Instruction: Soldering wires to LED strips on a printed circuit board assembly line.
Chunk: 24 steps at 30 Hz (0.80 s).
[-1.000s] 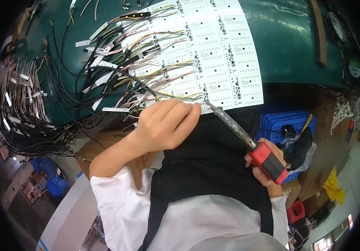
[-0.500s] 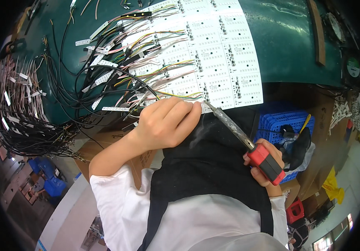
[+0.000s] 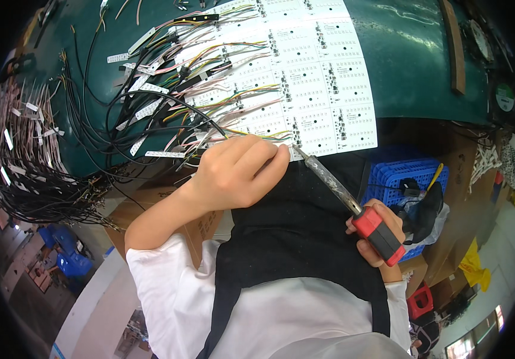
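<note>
Blue basket [image 3: 381, 175] as landmark: wooden strip [image 3: 453, 54] lies beyond it, yellow plastic [image 3: 475, 270] to its lower right, red plastic item [image 3: 422, 302] below, cardboard box [image 3: 208, 226] to its left

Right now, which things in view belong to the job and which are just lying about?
Seemingly in use:
- soldering iron, in the right grip
- white circuit-board sheet
- coloured wires beside the left grip

Seemingly lying about:
- wooden strip
- blue basket
- cardboard box
</note>
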Available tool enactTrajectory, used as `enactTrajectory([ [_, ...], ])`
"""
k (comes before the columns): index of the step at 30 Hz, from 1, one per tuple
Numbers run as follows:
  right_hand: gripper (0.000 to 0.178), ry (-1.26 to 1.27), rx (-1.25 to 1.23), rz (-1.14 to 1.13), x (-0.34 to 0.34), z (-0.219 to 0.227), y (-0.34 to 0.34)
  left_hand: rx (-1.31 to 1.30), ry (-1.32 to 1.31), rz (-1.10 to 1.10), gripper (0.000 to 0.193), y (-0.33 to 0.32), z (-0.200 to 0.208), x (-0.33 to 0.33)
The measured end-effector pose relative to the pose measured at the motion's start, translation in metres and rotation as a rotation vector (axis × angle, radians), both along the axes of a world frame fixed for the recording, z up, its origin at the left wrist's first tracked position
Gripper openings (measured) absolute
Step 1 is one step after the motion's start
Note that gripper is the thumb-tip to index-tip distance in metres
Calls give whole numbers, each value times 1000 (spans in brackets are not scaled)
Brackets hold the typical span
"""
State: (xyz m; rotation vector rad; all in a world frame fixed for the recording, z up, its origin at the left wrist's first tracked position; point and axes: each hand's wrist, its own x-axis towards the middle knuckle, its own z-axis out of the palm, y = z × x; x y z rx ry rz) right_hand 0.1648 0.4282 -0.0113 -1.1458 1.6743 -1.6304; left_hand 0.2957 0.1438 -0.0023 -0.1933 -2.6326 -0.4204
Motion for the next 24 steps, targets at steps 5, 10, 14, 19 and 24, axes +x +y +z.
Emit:
enactTrajectory([
  [5, 54, 107, 49, 7, -1, 9, -2, -34, 47, 0, 28, 2, 1, -1],
  [10, 58, -101, 62, 3, -5, 11, 8, -44, 39, -6, 26, 2, 3, -1],
  [14, 63, -227, 53, -62, -3, 15, 12, -91, 27, 1, 20, 1, 3, -1],
  [19, 61, 35, 197, -16, -3, 4, 20, -70, 25, -7, 26, 3, 4, 0],
  [24, 61, 41, 172, -30, -1, 2, 13, -70, 45, -2, 26, 3, 1, 1],
])
